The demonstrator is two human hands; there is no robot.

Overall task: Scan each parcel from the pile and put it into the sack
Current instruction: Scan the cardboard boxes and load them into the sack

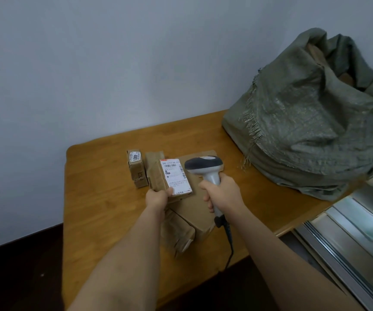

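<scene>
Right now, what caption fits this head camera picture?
Left hand holds a labelled parcel while right hand aims the scanner at it.

both forearms reach forward, bare. the left hand (158,198) pinches something with thumb on top. the right hand (222,193) is fisted around a handle.

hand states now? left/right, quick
Left hand: grips the labelled parcel.
Right hand: grips the barcode scanner handle.
</scene>
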